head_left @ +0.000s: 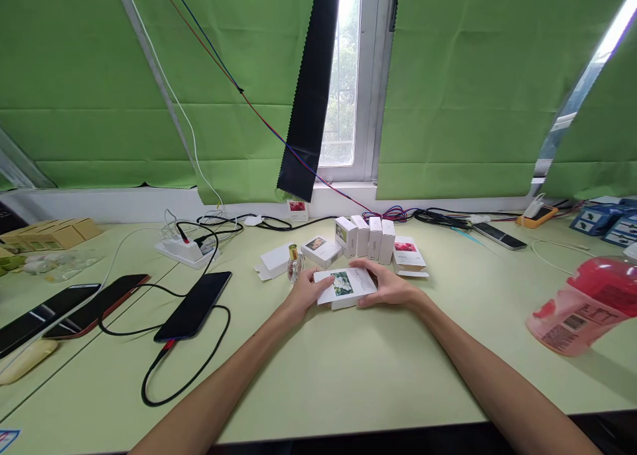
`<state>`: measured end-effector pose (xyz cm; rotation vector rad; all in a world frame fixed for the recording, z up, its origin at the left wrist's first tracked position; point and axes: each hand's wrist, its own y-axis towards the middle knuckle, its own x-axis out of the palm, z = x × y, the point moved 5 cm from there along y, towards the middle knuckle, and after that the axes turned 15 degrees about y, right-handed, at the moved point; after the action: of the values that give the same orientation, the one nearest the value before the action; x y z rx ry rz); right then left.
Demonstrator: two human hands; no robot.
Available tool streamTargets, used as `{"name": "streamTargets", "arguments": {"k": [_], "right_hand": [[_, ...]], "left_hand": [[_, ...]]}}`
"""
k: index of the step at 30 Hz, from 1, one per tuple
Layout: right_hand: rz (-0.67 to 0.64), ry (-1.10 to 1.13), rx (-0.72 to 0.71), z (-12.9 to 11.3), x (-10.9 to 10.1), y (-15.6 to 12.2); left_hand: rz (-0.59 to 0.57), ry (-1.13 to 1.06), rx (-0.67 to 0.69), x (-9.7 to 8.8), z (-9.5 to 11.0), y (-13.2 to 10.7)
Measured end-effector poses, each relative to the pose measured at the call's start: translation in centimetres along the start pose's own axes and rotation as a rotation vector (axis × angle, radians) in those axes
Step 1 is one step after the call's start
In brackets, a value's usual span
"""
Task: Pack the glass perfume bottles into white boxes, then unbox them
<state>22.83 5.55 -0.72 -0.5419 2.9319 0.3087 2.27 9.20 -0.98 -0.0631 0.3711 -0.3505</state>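
A small white box with a picture of a white flower (343, 283) lies between my two hands. My left hand (304, 292) grips its left end, thumb on top. My right hand (385, 284) is wrapped round its right end. Just beyond my left hand stands a small glass bottle with a gold cap (294, 264). Behind it lies an open white box (275, 261). A closed white box with a flower picture (322, 251) lies flat nearby, and several white boxes (361, 237) stand upright in a row behind my hands.
On the left lie phones (194, 308) with cables and a white power strip (186, 251). To the right stands a red and pink plastic container (580, 306). Another white box (409, 255) lies right of the row. A grey phone (499, 236) and cable bundles line the back.
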Motion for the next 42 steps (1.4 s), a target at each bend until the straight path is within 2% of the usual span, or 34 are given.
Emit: {"name": "streamTargets", "arguments": {"k": [4, 9, 20, 33, 42], "right_hand": [[-0.026, 0.136, 0.063, 0.0, -0.8, -0.1], [0.14, 0.33, 0.089, 0.7, -2.7, -0.4], [0.258, 0.403, 0.164, 1.3, -2.7, -0.3], [0.252, 0.461, 0.174, 1.5, -2.6, -0.2], [0.45, 0.322, 0.187, 2.1, -3.3, -0.1]], "left_hand": [[0.098, 0.138, 0.019, -0.5, 0.2, 0.1], [0.216, 0.271, 0.062, -1.2, 0.6, 0.2], [0.228, 0.36, 0.081, -1.1, 0.5, 0.4], [0.24, 0.421, 0.109, -1.1, 0.3, 0.6], [0.232, 0.402, 0.1, -1.2, 0.2, 0.5]]}}
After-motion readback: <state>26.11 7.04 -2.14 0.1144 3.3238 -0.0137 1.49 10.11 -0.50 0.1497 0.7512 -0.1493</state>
